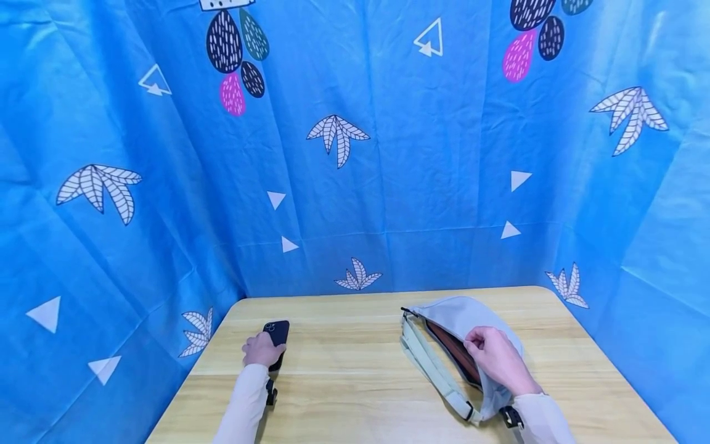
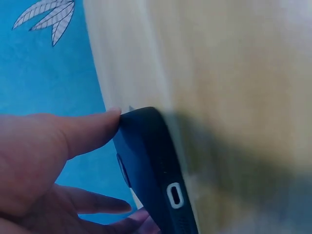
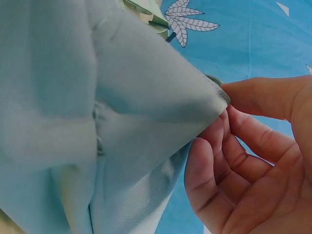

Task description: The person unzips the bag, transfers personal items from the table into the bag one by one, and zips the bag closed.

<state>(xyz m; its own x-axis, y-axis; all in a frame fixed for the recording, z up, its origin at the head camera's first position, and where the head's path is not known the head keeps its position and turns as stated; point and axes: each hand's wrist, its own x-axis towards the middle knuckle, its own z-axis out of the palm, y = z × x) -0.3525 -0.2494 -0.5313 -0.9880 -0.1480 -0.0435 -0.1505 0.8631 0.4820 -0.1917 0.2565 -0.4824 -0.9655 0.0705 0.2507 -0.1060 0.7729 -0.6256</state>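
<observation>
A black phone (image 1: 280, 332) in a dark case lies on the left of the table, camera side up. My left hand (image 1: 262, 350) grips it across its width. In the left wrist view, the thumb meets one edge of the phone (image 2: 151, 156) and fingers reach its other side; the charging port shows at the end. On the right lies a light grey-blue waist bag (image 1: 457, 311), unzipped, its reddish-brown lining (image 1: 459, 356) showing. With thumb and fingertips, my right hand (image 1: 499, 357) pinches the bag's opening edge, drawn up to a point in the right wrist view.
A pale green strap (image 1: 432, 370) with a black buckle runs along the bag's left side. The light wooden table (image 1: 344, 370) stretches between the two hands. Blue patterned curtains (image 1: 344, 203) stand at its back and sides.
</observation>
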